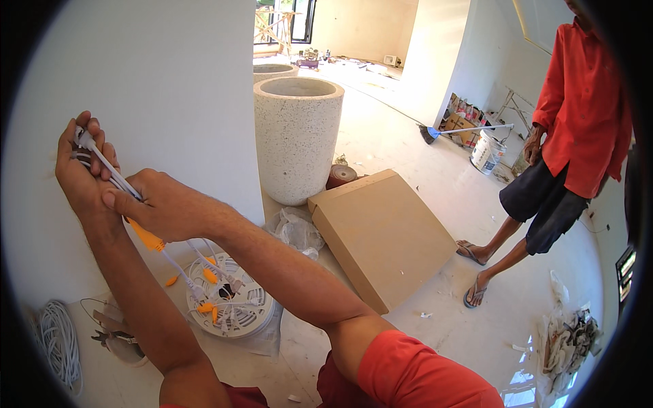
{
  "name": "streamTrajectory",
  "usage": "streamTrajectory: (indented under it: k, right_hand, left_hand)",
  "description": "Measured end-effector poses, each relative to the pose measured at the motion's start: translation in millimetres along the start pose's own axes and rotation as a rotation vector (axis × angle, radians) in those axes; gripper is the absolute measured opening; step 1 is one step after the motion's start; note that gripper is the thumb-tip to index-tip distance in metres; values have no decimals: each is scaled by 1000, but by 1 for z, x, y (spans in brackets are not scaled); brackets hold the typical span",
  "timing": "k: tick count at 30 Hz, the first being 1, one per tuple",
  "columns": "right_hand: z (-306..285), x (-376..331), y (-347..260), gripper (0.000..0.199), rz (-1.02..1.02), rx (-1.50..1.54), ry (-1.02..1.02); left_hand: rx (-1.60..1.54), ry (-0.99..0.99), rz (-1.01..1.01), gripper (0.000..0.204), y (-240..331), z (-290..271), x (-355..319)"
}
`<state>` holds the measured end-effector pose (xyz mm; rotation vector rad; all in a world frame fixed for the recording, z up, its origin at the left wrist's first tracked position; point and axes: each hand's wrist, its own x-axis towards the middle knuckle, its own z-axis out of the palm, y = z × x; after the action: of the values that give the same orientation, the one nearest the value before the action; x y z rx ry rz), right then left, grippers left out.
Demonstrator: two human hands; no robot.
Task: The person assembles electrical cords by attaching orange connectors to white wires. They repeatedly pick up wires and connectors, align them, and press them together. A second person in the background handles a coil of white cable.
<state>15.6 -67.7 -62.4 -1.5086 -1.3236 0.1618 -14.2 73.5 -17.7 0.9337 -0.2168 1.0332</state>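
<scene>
Up against the white wall, my left hand (85,160) is closed around the end of a white power cord (112,168), where a small whitish plug-like piece shows. A dark-and-white striped thing peeks from its palm, too covered to name. My right hand (156,204) grips the same cord lower down, next to my left wrist. An orange tapered piece (145,234) hangs under it on a white cord. Below, a white reel (238,325) lies on the floor with several white leads, plugs and orange pieces on top.
A flat cardboard box (388,238) leans beside a tall speckled planter (299,136). Clear plastic (296,231) lies near them. Coiled grey cable (60,347) sits at lower left. A person in a red shirt (588,102) stands at right, near a broom (430,133) and bucket (488,151).
</scene>
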Motion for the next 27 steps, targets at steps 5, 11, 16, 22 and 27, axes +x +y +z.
streamTrajectory:
  k: [5, 11, 16, 22, 27]
  right_hand:
    - [0, -1, -1, 58, 23, 3, 0]
    - [-1, -1, -2, 58, 32, 2, -5]
    - [-1, -1, -3, 59, 34, -2, -9]
    - [0, -1, -2, 62, 37, 1, -11]
    - [1, 0, 1, 63, 23, -3, -9]
  left_hand:
    - [2, 21, -12, 23, 0, 1, 0]
    - [25, 20, 6, 23, 1, 1, 0]
    - [-6, 2, -8, 24, 1, 1, 0]
    - [32, 15, 0, 23, 2, 2, -2]
    - [24, 15, -7, 24, 2, 1, -1]
